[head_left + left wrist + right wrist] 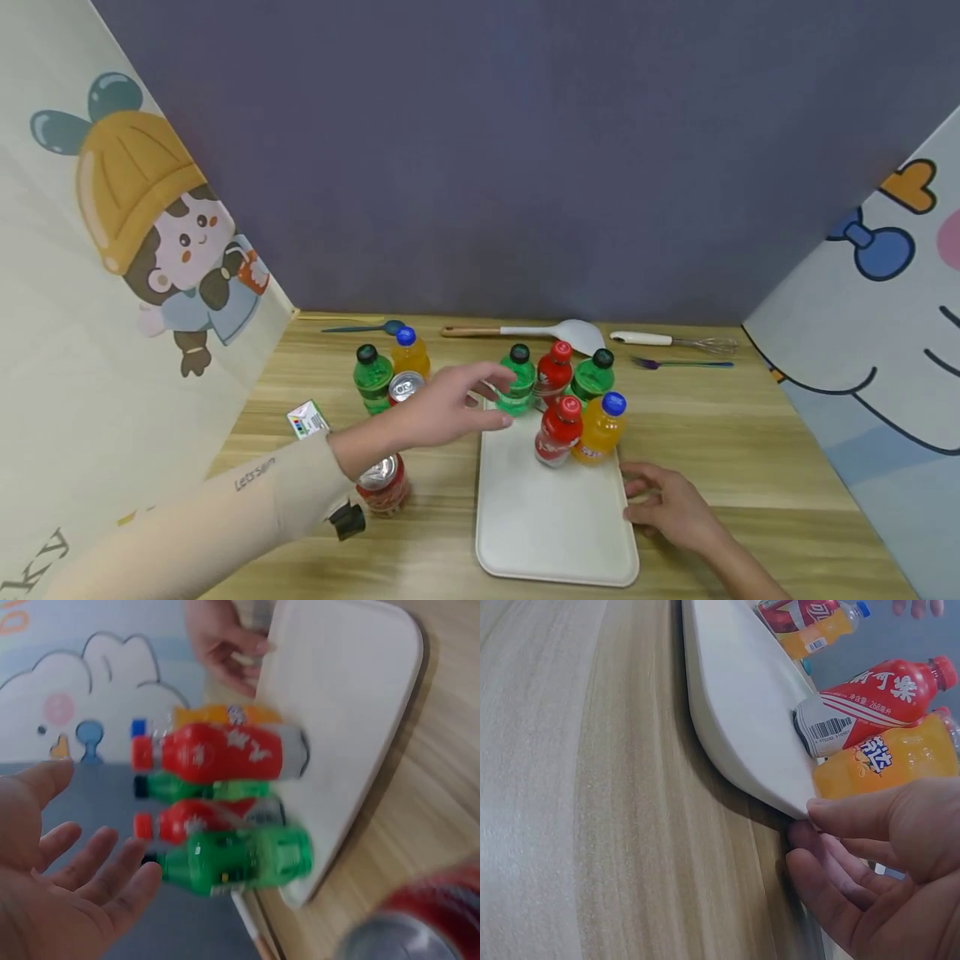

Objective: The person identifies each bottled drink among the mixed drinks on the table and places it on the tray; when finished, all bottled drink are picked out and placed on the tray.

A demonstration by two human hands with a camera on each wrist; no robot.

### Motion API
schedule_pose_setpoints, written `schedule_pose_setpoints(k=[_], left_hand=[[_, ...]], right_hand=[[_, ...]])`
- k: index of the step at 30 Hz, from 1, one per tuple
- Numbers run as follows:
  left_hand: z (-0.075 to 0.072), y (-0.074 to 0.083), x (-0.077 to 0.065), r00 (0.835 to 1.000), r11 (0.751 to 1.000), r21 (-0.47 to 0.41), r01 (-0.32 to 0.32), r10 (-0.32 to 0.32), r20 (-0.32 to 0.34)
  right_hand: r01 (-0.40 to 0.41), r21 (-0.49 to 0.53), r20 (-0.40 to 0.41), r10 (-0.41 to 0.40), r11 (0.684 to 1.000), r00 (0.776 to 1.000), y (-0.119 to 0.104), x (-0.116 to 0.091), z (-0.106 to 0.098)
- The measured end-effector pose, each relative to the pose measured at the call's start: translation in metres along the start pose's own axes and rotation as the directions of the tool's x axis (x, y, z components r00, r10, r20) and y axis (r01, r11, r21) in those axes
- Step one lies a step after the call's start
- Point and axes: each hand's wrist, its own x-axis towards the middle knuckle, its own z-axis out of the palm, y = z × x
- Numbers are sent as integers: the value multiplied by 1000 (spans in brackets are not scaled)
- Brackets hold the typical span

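Observation:
My left hand (453, 408) hovers over the far left corner of a white tray (555, 533), fingers spread and holding nothing. It is nearest to a green bottle (522, 402) with a black cap; the left wrist view shows a gap between palm (45, 900) and bottles. On the tray's far half stand a red cola bottle (558, 433), an orange soda bottle (600, 432) with a blue cap, another red bottle (553, 372) and a second green bottle (592, 381). At the tray's right edge, my right hand (671, 504) pinches the rim, thumb on top and fingers below.
Left of the tray stand a green bottle (372, 379), an orange bottle (411, 354), a can (406, 386), a red can (385, 492) and a small carton (306, 418). Along the back wall lie a spoon (393, 327), a white ladle (581, 335), a whisk (705, 343) and a fork (678, 364).

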Motion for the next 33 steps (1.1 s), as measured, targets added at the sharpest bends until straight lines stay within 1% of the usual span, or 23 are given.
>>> schedule_pose_setpoints(k=[2, 5, 10, 12, 19, 23, 29, 33], left_hand=[[-8, -3, -6, 999, 1000, -17, 7, -8, -44], [-19, -12, -14, 994, 1000, -16, 17, -19, -110], [-37, -26, -26, 978, 999, -6, 38, -38, -206], [-44, -31, -31, 971, 999, -10, 49, -50, -235], [-65, -48, -47, 952, 997, -37, 64, -72, -297], [-77, -57, -56, 938, 996, -39, 82, -91, -336], [-96, -67, -67, 908, 989, -4, 150, -140, -396], [-106, -80, -72, 890, 983, 20, 185, -158, -427]], right_hand=[[3, 5, 2, -3, 1000, 1000, 1, 0, 0], [8, 12, 5, -8, 1000, 1000, 3, 0, 1], [-5, 13, -3, 5, 1000, 1000, 4, 0, 1], [-11, 11, -10, 11, 1000, 1000, 4, 0, 2], [-27, 10, -9, 27, 1000, 1000, 2, 0, 1], [-30, 17, -2, 30, 999, 1000, 1, 0, 1], [-39, 25, -3, 39, 999, 999, 3, 1, 1], [-49, 24, -8, 49, 999, 999, 4, 2, 0]])
